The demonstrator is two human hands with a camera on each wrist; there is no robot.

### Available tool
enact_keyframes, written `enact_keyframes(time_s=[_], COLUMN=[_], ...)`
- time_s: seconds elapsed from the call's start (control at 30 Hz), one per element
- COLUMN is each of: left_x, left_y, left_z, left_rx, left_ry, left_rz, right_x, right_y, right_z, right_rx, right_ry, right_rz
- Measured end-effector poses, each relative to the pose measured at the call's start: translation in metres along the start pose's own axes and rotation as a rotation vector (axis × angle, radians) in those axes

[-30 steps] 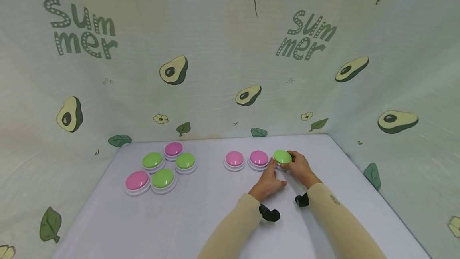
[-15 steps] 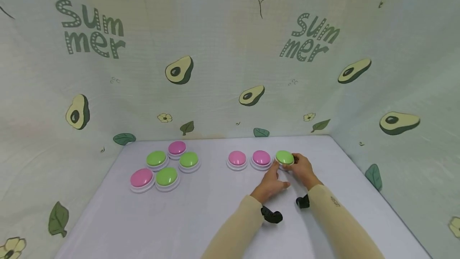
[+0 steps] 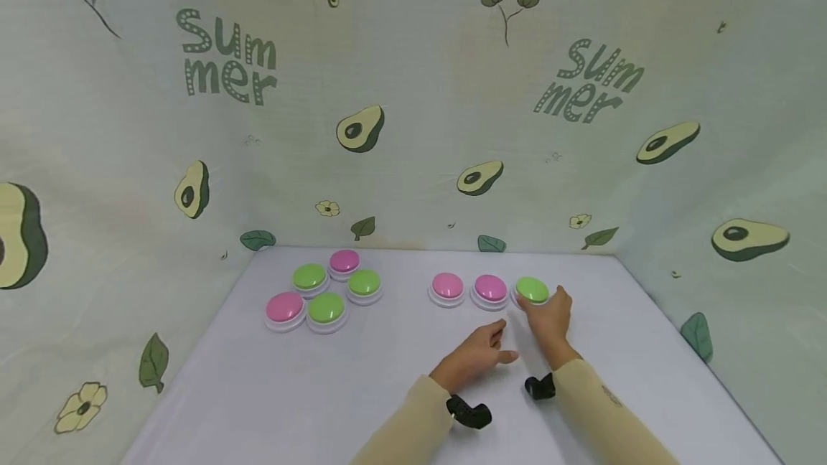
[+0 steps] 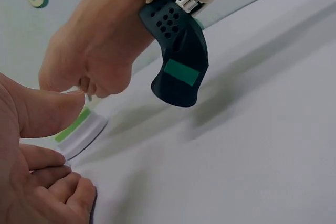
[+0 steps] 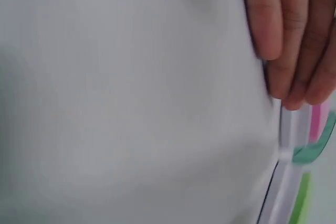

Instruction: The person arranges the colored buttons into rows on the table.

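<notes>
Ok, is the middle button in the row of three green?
No, the middle button is pink; the row's green button is rightmost.

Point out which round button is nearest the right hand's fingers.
The green button at the right end of the row of three. That row's others are pink buttons, and the other green ones sit well to the left.

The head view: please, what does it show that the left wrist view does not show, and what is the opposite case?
Only the head view: the five-button cluster, the two pink buttons in the right row, the "summer" lettering.
Only the left wrist view: the green patch and metal clasp on the right wrist's black device.
Both: the left hand, the right hand, the green button beside it, that black device, the white table.
</notes>
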State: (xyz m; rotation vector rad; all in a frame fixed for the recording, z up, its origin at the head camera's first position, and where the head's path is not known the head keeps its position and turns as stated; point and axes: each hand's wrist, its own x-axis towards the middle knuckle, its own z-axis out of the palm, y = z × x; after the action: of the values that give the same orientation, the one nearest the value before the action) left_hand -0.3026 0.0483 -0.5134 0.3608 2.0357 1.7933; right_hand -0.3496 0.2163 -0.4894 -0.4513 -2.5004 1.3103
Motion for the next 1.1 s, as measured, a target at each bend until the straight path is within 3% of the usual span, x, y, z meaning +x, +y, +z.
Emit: enact_keyframes(time_s=[0.17,0.4,0.53,0.63,0.77,0.83,0.93,1.1], left_x=[-0.036,-0.087,-0.118,-0.138,-0.156,-0.161,-0.167,-0.172], left_y=[-0.002,-0.001,-0.005,-0.007,-0.009,-0.011,-0.012,-0.016], left_z=[-0.042,-0.109,-0.147,-0.169,-0.188,-0.193,-0.198,-0.206], left_rx=[0.008,0.082,0.159,0.234,0.345,0.403,0.456,0.537], left_ry=[0.027,0.146,0.288,0.455,0.686,0.769,0.832,0.868], left_rz=[-0.020,-0.008,0.045,0.088,0.141,0.160,0.160,0.156], right_x=[-0.023,-0.064,-0.088,-0.104,-0.122,-0.129,-0.137,-0.145], right_y=[-0.030,-0.064,-0.081,-0.094,-0.111,-0.118,-0.127,-0.139], right_z=[0.031,0.079,0.104,0.120,0.141,0.152,0.167,0.186], right_rx=[0.055,0.101,0.104,0.115,0.125,0.128,0.119,0.101], right_ry=[0.009,-0.102,-0.211,-0.300,-0.428,-0.482,-0.551,-0.629], right_rz=[-0.124,-0.266,-0.288,-0.301,-0.319,-0.331,-0.348,-0.382])
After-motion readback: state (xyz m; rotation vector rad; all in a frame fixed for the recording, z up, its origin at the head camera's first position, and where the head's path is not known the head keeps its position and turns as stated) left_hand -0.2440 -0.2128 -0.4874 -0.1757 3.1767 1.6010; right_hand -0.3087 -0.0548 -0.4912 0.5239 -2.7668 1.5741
